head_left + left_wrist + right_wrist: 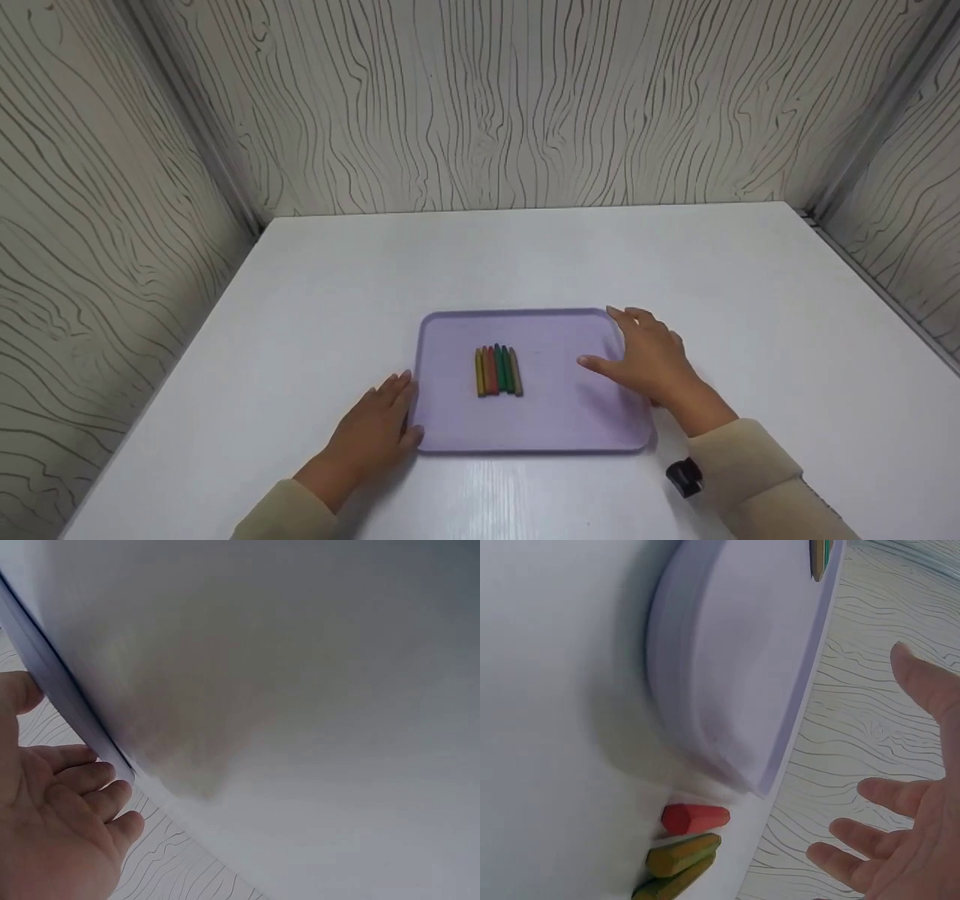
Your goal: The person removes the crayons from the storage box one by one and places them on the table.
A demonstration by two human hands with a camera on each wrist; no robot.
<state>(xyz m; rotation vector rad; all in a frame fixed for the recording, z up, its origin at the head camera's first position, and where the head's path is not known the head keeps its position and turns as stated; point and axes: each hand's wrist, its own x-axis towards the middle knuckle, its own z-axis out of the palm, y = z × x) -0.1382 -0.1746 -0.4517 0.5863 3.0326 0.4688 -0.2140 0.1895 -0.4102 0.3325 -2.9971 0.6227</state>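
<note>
A purple tray [555, 427] lies on the white table, with several crayons [499, 371] side by side in a row left of its middle, from yellow through red and green to brown. My left hand [375, 427] rests against the tray's left rim, fingers along the side and thumb at the near corner. Over the right rim my right hand [651, 360] is spread with nothing in it, its thumb reaching above the tray. In the right wrist view, a red crayon [695, 818] and a yellow crayon [682, 855] lie on the table beside the tray, mostly hidden by my hand in the head view.
The white table [525, 255] runs back to a wood-grain patterned wall [487, 105]. Similar panels stand on the left and right sides. A small black piece [684, 478] shows by the right sleeve [750, 465].
</note>
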